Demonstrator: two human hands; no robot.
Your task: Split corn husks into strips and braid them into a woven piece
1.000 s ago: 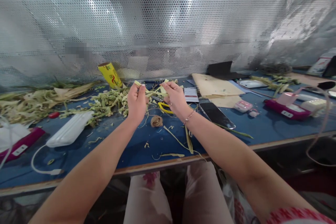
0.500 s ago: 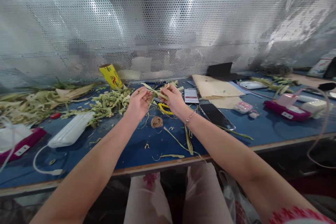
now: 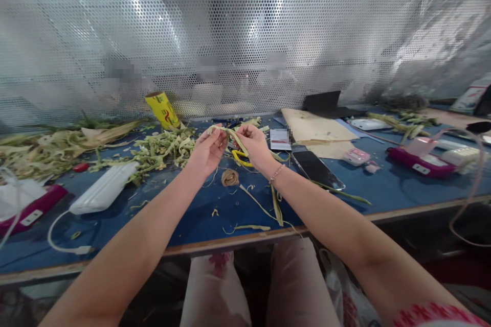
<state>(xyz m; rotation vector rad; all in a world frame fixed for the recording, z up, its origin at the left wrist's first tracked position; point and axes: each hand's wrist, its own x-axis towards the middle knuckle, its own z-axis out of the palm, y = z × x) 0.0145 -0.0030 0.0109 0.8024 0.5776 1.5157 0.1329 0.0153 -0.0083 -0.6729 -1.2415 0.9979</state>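
Between my hands, above the blue tabletop, runs a pale green strip of dried husk (image 3: 232, 136). My left hand (image 3: 209, 149) pinches its left end between thumb and fingers. The fingers of my right hand (image 3: 253, 147) are closed on the strip's other part. Below them lies a small brown coil (image 3: 230, 177), like a rolled flower. Yellow-handled scissors or pliers (image 3: 241, 158) sit just under my right hand, partly hidden. Loose husk strips (image 3: 276, 205) lie nearer the table's front edge.
Left is a heap of curled husk pieces (image 3: 169, 148), beside a yellow tube (image 3: 162, 110) and a white power bank (image 3: 104, 187). A black phone (image 3: 317, 169), brown paper (image 3: 318, 125) and a magenta power strip (image 3: 421, 162) lie right. A perforated metal screen (image 3: 245, 51) stands behind.
The husk strip has turned and now arches from my left fingers down towards my right palm. Both hands have shifted only slightly; the table items stay put.
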